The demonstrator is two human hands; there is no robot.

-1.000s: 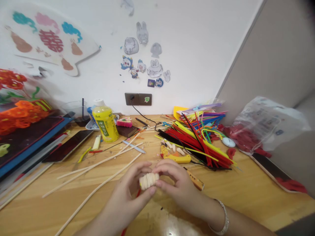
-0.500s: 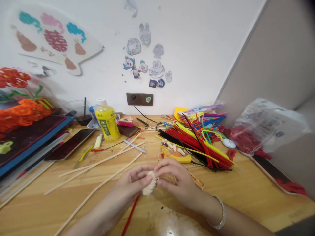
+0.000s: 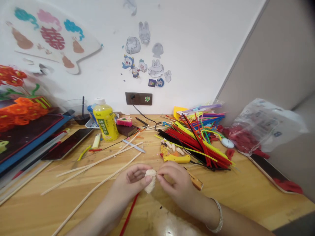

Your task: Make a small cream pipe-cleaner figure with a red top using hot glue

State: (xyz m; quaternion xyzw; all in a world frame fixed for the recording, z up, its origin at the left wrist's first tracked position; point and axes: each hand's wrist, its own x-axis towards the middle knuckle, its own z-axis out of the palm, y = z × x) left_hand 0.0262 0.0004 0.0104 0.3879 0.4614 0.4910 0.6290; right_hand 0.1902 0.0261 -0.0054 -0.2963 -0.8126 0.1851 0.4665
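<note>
Between the thumb and fingers of my left hand (image 3: 134,180) is a small cream, fuzzy coiled piece (image 3: 151,182), ridged like wound pipe cleaner and held upright above the table. My right hand (image 3: 176,180) is closed in a pinch just off the piece's right edge. Whatever its fingertips hold is too small to make out. A red pipe cleaner (image 3: 130,213) runs toward the table's front edge from below my left hand. Long cream pipe cleaners (image 3: 95,188) lie to the left. Beyond my right hand rests a yellow glue gun (image 3: 177,158), with small cream pieces (image 3: 180,151) beside it.
A heap of coloured pipe cleaners (image 3: 194,141) spreads at right, near a plastic bag (image 3: 268,121). An orange object (image 3: 197,181) lies behind my right wrist. A yellow drink bottle (image 3: 106,121) and a dark tablet (image 3: 69,144) are at left. A wall socket (image 3: 138,98) is behind.
My right fingertips have drawn slightly away from the cream piece and pinch closer together. My left hand still holds the piece, now turned more upright. The view has shifted slightly.
</note>
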